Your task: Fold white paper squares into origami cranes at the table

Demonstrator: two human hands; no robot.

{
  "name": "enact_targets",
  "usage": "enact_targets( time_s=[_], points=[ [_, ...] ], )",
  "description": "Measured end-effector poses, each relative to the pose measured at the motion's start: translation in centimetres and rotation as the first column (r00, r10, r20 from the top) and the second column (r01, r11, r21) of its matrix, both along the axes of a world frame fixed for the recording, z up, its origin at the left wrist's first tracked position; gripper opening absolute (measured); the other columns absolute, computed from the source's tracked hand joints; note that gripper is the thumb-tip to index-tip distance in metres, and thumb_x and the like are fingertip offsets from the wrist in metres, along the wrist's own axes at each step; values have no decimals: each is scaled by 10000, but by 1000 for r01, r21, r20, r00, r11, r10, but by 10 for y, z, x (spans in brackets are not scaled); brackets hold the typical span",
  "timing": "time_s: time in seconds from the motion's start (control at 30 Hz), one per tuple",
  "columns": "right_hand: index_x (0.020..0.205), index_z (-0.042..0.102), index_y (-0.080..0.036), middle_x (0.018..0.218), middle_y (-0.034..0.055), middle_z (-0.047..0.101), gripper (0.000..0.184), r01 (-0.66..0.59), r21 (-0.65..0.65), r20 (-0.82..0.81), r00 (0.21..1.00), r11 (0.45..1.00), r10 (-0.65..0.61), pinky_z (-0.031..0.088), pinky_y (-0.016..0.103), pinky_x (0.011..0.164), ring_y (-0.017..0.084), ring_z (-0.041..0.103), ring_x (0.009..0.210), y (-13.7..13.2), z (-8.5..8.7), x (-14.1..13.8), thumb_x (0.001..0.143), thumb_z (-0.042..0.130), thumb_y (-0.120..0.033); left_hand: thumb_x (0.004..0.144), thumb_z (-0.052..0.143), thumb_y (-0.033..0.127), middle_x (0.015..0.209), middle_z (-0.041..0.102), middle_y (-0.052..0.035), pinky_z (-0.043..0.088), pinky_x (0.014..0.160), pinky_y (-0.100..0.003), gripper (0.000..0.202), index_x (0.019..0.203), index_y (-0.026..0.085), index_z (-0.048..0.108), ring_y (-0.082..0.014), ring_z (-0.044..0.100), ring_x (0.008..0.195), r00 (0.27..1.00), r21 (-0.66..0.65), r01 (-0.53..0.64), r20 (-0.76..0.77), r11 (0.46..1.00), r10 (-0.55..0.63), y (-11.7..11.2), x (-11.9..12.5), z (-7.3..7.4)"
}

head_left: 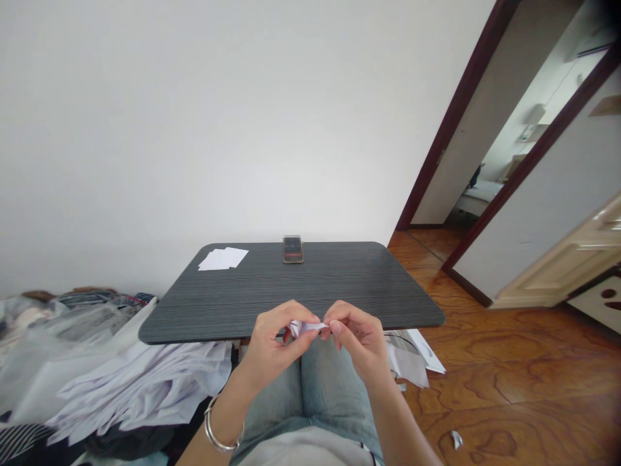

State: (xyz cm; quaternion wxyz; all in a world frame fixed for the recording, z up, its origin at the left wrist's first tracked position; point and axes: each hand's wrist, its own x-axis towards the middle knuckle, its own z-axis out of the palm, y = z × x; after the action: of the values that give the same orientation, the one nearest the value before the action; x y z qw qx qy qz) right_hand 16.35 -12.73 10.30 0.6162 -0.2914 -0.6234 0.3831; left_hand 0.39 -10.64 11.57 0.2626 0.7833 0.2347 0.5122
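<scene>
My left hand and my right hand meet just in front of the near edge of a dark wood-grain table, above my lap in light jeans. Both hands pinch a small folded piece of white paper between their fingertips, the fingers curled round it. A silver bangle sits on my left wrist. Most of the paper is hidden by my fingers.
A phone stands upright at the table's far edge, with loose white sheets to its left. A heap of crumpled paper and clothes lies at the left. Paper scraps lie on the wooden floor; an open doorway is at the right.
</scene>
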Motion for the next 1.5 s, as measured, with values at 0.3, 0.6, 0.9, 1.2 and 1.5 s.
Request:
enact_targets(
  time_s=[0.3,0.6,0.9,1.2,1.5],
  points=[
    [688,571,-164,642,2,532,181,-93,-104,5,996,990,94,373,196,453,99,502,539,0,6,1,815,575,-294,752,597,88,738,639,-32,430,579,-217,125,848,166,621,-120,575,650,1000,29,12,-23,1000,-11,0,0,2],
    [747,591,-172,683,8,553,125,-103,-60,67,992,993,107,386,192,444,101,529,551,1,2,5,817,580,-275,757,599,125,737,640,-40,432,566,-218,95,842,159,623,-122,571,639,999,11,29,-36,1000,-28,1,-2,-1],
    [773,611,-181,688,25,591,59,49,110,223,972,993,-73,420,234,517,128,540,617,1,2,8,814,575,-202,762,594,141,724,635,-34,419,536,-205,85,839,157,625,-112,559,609,999,7,-3,-45,1000,4,1,-1,3],
    [781,616,-189,682,23,601,13,157,170,229,954,973,-194,411,221,480,132,540,612,0,3,6,784,605,-183,763,596,121,754,641,-40,443,573,-213,114,866,166,617,-124,579,662,996,57,-13,-82,998,17,1,0,1],
    [737,620,-189,658,22,608,43,198,194,194,952,961,-235,403,222,459,129,541,582,1,0,3,777,610,-179,773,587,168,755,650,-42,432,518,-197,113,883,161,611,-114,572,617,982,93,-99,-151,991,113,1,-1,2]
  ],
)
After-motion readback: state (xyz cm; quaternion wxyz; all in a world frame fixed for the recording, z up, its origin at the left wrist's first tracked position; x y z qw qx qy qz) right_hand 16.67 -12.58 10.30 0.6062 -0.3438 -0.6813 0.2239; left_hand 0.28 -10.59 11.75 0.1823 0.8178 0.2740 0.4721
